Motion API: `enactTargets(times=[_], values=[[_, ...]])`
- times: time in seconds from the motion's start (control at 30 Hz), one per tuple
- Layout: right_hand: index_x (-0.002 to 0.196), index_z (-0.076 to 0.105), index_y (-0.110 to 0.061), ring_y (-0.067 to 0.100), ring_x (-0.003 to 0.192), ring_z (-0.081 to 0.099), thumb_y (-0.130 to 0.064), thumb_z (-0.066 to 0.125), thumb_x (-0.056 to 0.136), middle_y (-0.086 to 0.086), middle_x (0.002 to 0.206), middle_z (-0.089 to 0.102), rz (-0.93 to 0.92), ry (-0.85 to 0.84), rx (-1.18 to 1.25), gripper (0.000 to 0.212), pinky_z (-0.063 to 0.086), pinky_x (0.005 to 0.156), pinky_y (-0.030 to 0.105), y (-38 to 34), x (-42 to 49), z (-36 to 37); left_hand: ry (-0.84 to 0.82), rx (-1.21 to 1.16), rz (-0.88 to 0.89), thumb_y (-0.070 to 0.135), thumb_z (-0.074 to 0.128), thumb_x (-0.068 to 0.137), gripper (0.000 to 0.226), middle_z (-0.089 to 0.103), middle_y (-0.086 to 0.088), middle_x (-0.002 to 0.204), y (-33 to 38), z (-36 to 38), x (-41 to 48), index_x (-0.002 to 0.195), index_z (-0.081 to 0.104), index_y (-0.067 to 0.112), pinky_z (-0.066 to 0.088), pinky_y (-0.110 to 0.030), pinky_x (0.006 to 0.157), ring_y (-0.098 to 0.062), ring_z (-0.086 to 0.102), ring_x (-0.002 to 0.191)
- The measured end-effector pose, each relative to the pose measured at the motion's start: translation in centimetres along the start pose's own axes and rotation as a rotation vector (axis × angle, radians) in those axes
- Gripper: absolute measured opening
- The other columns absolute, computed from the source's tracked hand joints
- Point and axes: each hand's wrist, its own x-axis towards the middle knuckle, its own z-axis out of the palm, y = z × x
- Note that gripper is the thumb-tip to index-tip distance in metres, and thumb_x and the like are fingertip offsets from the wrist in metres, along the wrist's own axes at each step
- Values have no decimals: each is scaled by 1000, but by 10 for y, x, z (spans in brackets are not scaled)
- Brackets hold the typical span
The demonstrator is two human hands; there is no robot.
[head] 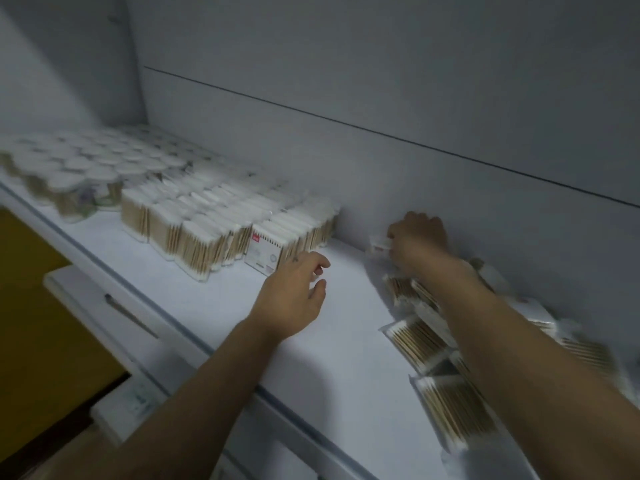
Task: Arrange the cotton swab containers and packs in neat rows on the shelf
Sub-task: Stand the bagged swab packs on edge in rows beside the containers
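Upright cotton swab packs (214,233) stand in tight rows on the white shelf (242,306), with a labelled pack (265,252) at the rows' right end. Round swab containers (79,178) crowd the far left, blurred. My left hand (294,292) hovers just right of the labelled pack, fingers loosely curled and holding nothing. My right hand (415,240) reaches to the back wall and grips a small pack (379,245). Loose packs (419,341) lie in a heap under my right forearm.
The shelf's grey back wall (381,98) rises right behind the rows. Below the shelf's front edge sits a white drawer unit with a handle (130,317), and a yellow-brown floor area lies at the far left.
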Motion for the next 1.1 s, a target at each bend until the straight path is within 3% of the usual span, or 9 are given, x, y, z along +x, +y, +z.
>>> enactTargets(times=[0.07,0.17,0.27,0.37,0.53,0.67,0.8,0.93,1.1], values=[[120,60,-21,31,111,50,-32,57,89,11,121,52,-38,122,132,33,35,92,35,-2,-11,-12,63,-13,-7,19,57,92,24,58,12,105,0,-2,0,116,56,22,51,-34,80,-5,54,88],[118,64,-24,28,99,60,-29,62,87,6,113,63,-46,206,512,31,44,80,30,-8,-34,-31,150,-38,-3,19,58,92,25,51,12,106,1,-4,1,118,55,21,51,-32,75,-3,51,88],[108,67,-27,17,83,63,-27,76,78,-5,89,67,-14,137,861,31,49,75,27,-19,-53,-37,266,-105,-34,20,62,91,30,49,9,109,3,-8,1,120,53,21,49,-28,71,-4,50,87],[87,65,-21,17,75,65,-24,83,69,-3,82,68,0,35,1027,26,49,69,28,-34,-59,-35,259,-178,-83,25,62,92,30,56,11,110,7,-13,-4,121,54,23,49,-25,76,-4,54,91],[81,62,-20,16,72,62,-28,86,66,-5,77,66,-88,-38,984,30,46,65,28,-59,-60,-42,199,-160,-143,31,63,90,20,63,12,103,0,-26,-19,110,60,25,51,-31,82,-7,57,95],[75,57,-23,6,66,53,-27,85,67,-11,79,62,-148,25,967,29,38,56,21,-87,-58,-49,244,-53,-196,29,62,90,16,61,14,105,-12,-48,-30,103,55,33,52,-31,82,-6,57,94],[80,59,-26,12,79,58,-29,80,72,-8,88,63,-174,111,911,22,49,69,30,-121,-56,-50,300,133,-186,25,61,91,19,61,7,108,-24,-69,-39,109,61,22,40,-21,76,-9,53,93],[85,54,-28,14,88,54,-34,73,79,-8,96,57,-162,207,831,21,42,70,29,-149,-48,-49,342,366,-48,25,57,84,22,62,0,102,-42,-90,-32,103,64,17,42,-31,77,-21,54,93],[95,63,-21,18,99,50,-36,69,84,-4,100,57,-124,316,685,20,38,72,29,-168,-38,-38,375,369,-40,27,50,84,27,60,-7,103,-65,-107,-17,101,65,12,46,-38,75,-26,54,93]])
